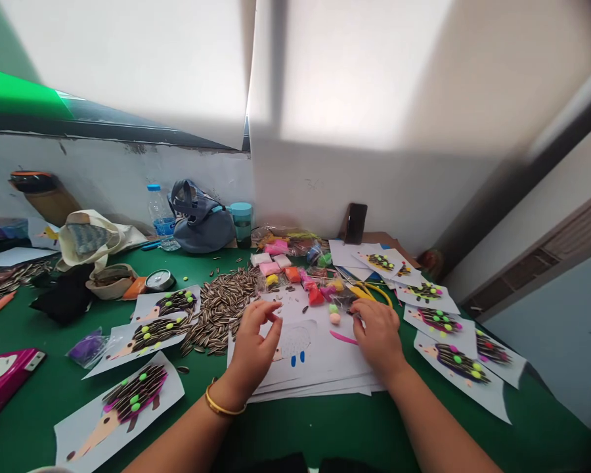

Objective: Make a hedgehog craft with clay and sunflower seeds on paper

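My left hand [255, 341], with a gold bangle [224, 408] at its wrist, hovers over the left part of a stack of white paper [320, 381]. Its thumb and fingers are apart, and nothing shows between them. Beneath it, the top sheet carries a pencilled, dotted outline [298, 336] with two blue clay pieces [298, 359]. My right hand [380, 332] is at the sheet's right side, fingers curled inward; what they grip, if anything, is too small to make out. Beside it lie a pink clay strip [343, 337], a peach clay ball [334, 318] and a green one [333, 307].
Striped sunflower seeds [221, 305] are heaped left of the paper. Coloured clay packets [316, 294] and yellow-handled scissors [374, 289] lie behind it. Seed-covered hedgehog pictures [135, 397] flank both sides. A phone [355, 223], a bottle [162, 220] and a blue bag [201, 226] stand by the wall.
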`<action>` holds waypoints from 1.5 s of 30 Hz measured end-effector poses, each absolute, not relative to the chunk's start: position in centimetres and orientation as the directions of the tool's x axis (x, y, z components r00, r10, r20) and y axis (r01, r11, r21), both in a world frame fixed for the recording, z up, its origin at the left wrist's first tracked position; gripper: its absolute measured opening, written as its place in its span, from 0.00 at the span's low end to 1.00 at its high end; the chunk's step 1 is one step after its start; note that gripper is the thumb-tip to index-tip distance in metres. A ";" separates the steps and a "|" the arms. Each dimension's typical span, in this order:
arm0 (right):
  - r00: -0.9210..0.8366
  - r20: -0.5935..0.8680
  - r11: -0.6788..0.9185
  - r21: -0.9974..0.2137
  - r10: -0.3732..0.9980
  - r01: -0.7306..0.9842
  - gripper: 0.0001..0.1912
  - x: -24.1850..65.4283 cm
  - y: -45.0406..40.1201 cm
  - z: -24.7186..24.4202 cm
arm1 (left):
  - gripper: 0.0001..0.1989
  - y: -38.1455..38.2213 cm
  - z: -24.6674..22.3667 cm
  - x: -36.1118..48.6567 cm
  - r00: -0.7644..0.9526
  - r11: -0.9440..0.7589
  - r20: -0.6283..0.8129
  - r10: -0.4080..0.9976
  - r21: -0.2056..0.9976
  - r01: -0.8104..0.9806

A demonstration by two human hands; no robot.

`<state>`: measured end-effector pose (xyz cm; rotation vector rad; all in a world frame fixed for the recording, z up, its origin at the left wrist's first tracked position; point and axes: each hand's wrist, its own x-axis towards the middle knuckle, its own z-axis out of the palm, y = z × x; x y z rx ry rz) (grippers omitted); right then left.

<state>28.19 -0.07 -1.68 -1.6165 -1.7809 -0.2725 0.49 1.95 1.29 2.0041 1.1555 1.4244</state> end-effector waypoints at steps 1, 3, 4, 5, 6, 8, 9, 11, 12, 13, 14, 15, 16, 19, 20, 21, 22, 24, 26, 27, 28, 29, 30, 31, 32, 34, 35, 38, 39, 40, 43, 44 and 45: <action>0.025 0.592 0.172 -0.275 0.806 0.946 0.11 28.7 0.1 -2.0 | 0.11 2.2 1.3 0.3 0.114 -0.554 0.558 0.822 0.735 0.391; 0.017 0.546 0.144 -0.251 0.838 0.957 0.10 29.2 0.2 -2.7 | 0.11 2.5 1.3 0.1 0.096 -0.528 0.538 0.838 0.751 0.396; 0.016 0.533 0.137 -0.247 0.846 0.959 0.09 29.3 0.2 -2.9 | 0.10 2.6 1.3 0.0 0.091 -0.516 0.527 0.845 0.760 0.395; 0.018 0.527 0.132 -0.247 0.849 0.960 0.09 29.2 0.2 -3.0 | 0.10 2.7 1.3 0.0 0.086 -0.505 0.516 0.852 0.768 0.393; 0.021 0.531 0.131 -0.248 0.847 0.960 0.09 29.2 0.1 -3.1 | 0.10 2.7 1.3 0.0 0.084 -0.497 0.507 0.858 0.775 0.391; 0.024 0.557 0.139 -0.249 0.830 0.959 0.09 29.0 0.1 -2.9 | 0.10 2.7 1.3 0.0 0.083 -0.486 0.495 0.865 0.783 0.389; 0.022 0.573 0.146 -0.245 0.819 0.958 0.10 28.9 0.0 -2.7 | 0.10 2.7 1.3 0.0 0.086 -0.484 0.493 0.866 0.783 0.389; 0.008 0.595 0.159 -0.228 0.804 0.961 0.09 28.6 -0.1 -2.3 | 0.10 2.7 1.3 0.1 0.092 -0.486 0.491 0.866 0.783 0.388; -0.006 0.598 0.168 -0.215 0.802 0.962 0.09 28.4 -0.1 -2.1 | 0.10 2.7 1.3 0.1 0.095 -0.488 0.492 0.865 0.783 0.386; -0.025 0.595 0.178 -0.200 0.803 0.964 0.08 28.2 -0.1 -2.0 | 0.09 2.6 1.2 0.1 0.098 -0.489 0.492 0.865 0.783 0.383; -0.043 0.587 0.186 -0.185 0.808 0.965 0.07 27.9 -0.1 -1.9 | 0.09 2.6 1.3 0.2 0.100 -0.490 0.492 0.865 0.785 0.380; -0.059 0.578 0.190 -0.170 0.814 0.967 0.07 27.6 0.0 -1.8 | 0.09 2.5 1.3 0.3 0.103 -0.489 0.489 0.866 0.786 0.377; -0.070 0.566 0.189 -0.155 0.821 0.970 0.06 27.3 0.2 -1.8 | 0.09 2.5 1.3 0.3 0.107 -0.488 0.486 0.867 0.787 0.377; -0.082 0.524 0.163 -0.111 0.848 0.980 0.10 26.4 0.9 -1.6 | 0.09 2.3 1.2 0.6 0.119 -0.488 0.482 0.868 0.784 0.383; -0.085 0.511 0.154 -0.095 0.856 0.983 0.12 26.2 1.2 -1.5 | 0.10 2.3 1.2 0.6 0.122 -0.491 0.484 0.866 0.781 0.385; -0.088 0.498 0.147 -0.080 0.863 0.986 0.13 26.0 1.5 -1.5 | 0.10 2.2 1.2 0.7 0.126 -0.496 0.488 0.864 0.778 0.386; -0.091 0.487 0.141 -0.066 0.869 0.988 0.13 25.9 1.7 -1.4 | 0.10 2.2 1.2 0.7 0.128 -0.500 0.492 0.861 0.775 0.386; -0.096 0.483 0.137 -0.050 0.871 0.989 0.10 25.7 2.0 -1.3 | 0.09 2.1 1.2 0.7 0.132 -0.506 0.496 0.858 0.773 0.383; -0.108 0.508 0.157 -0.055 0.855 0.986 0.04 25.6 2.0 -1.3 | 0.09 2.1 1.2 0.7 0.137 -0.508 0.496 0.858 0.775 0.376; -0.112 0.528 0.173 -0.068 0.842 0.983 0.03 25.6 1.9 -1.2 | 0.09 2.1 1.2 0.8 0.142 -0.507 0.492 0.859 0.778 0.372; -0.112 0.551 0.190 -0.088 0.827 0.978 0.05 25.5 1.7 -1.2 | 0.09 2.1 1.1 0.8 0.149 -0.505 0.486 0.861 0.782 0.365; -0.110 0.570 0.212 -0.116 0.814 0.970 0.08 25.4 1.5 -1.1 | 0.09 2.0 1.0 0.9 0.160 -0.502 0.478 0.864 0.788 0.357; -0.110 0.583 0.241 -0.152 0.805 0.958 0.10 25.2 1.3 -1.0 | 0.09 2.0 0.9 1.0 0.176 -0.496 0.464 0.868 0.796 0.346; -0.115 0.589 0.280 -0.197 0.800 0.940 0.11 24.9 1.0 -0.9 | 0.09 1.9 0.7 1.1 0.196 -0.486 0.445 0.874 0.808 0.332; -0.131 0.591 0.331 -0.244 0.796 0.912 0.11 24.4 0.7 -0.7 | 0.09 1.8 0.5 1.2 0.218 -0.467 0.416 0.883 0.827 0.312; -0.183 0.595 0.451 -0.339 0.783 0.826 0.12 23.3 0.0 -0.4 | 0.12 1.5 0.2 1.6 0.272 -0.395 0.326 0.905 0.882 0.257; -0.213 0.601 0.508 -0.377 0.770 0.774 0.12 22.6 -0.4 -0.2 | 0.15 1.4 0.2 1.7 0.301 -0.347 0.274 0.913 0.910 0.226; -0.271 0.622 0.615 -0.442 0.734 0.653 0.13 20.7 -1.3 0.1 | 0.19 1.0 0.3 2.0 0.368 -0.286 0.200 0.908 0.938 0.196; -0.262 0.633 0.624 -0.453 0.728 0.637 0.13 20.3 -1.5 0.2 | 0.18 1.0 0.4 2.1 0.374 -0.300 0.209 0.904 0.932 0.204; -0.252 0.639 0.625 -0.463 0.727 0.629 0.13 20.0 -1.7 0.2 | 0.15 0.9 0.6 2.1 0.372 -0.311 0.217 0.902 0.927 0.212; -0.218 0.651 0.618 -0.482 0.727 0.621 0.13 19.9 -1.8 0.1 | 0.14 0.9 0.9 2.3 0.364 -0.224 0.147 0.920 0.958 0.178; -0.218 0.653 0.621 -0.485 0.726 0.616 0.14 20.0 -1.8 0.0 | 0.15 0.9 0.9 2.3 0.368 -0.170 0.103 0.924 0.973 0.154; -0.223 0.654 0.626 -0.486 0.723 0.610 0.14 20.1 -1.8 0.0 | 0.16 0.8 0.9 2.3 0.376 -0.125 0.067 0.924 0.983 0.133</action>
